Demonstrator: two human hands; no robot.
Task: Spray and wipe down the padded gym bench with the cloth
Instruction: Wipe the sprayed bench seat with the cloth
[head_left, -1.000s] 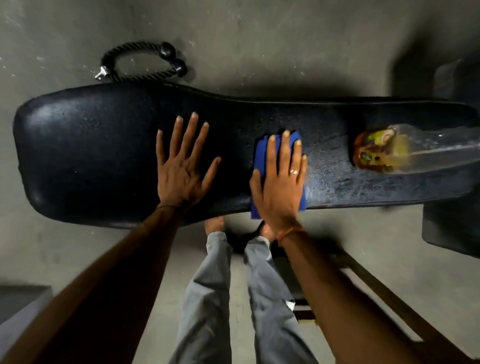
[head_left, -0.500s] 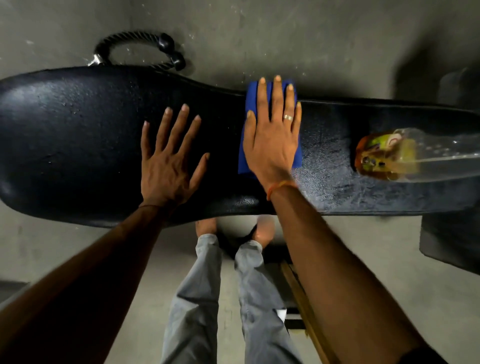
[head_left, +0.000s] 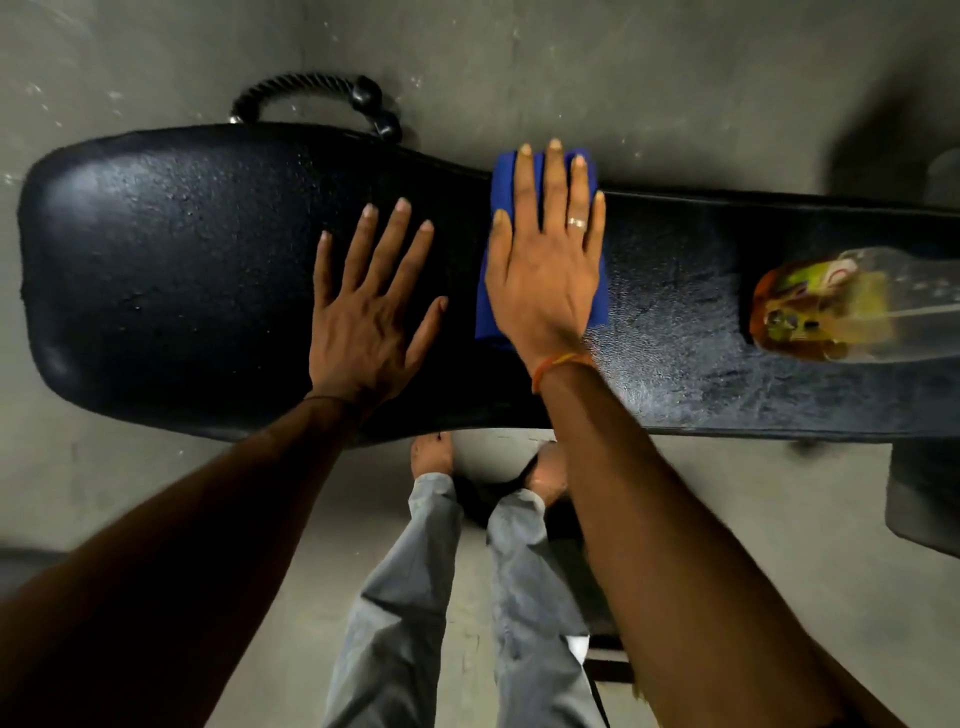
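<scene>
Pressing palm-down on the blue cloth (head_left: 500, 208), your right grip (head_left: 545, 270) has its fingers straight and close together, clamped on nothing. The cloth lies under it on the narrow part of the padded bench (head_left: 156, 249). Its far end reaches the bench's far edge, and blue shows on both sides of the hand. Your left grip (head_left: 363, 322) lies just beside it toward the wide end, with its fingers spread apart and flat on the black padding, holding nothing.

You wear a ring (head_left: 576, 222) on the right grip and an orange thread (head_left: 561, 364) at that wrist. A clear spray bottle (head_left: 841, 306) with a yellow and orange label lies on its side on the bench, well off to your right and blurred. The padding between cloth and bottle shows a streaky sheen. A black rope handle (head_left: 301, 85) lies on the concrete floor (head_left: 649, 78) beyond the bench. Your grey trousers (head_left: 405, 597) and bare feet show below the near edge.
</scene>
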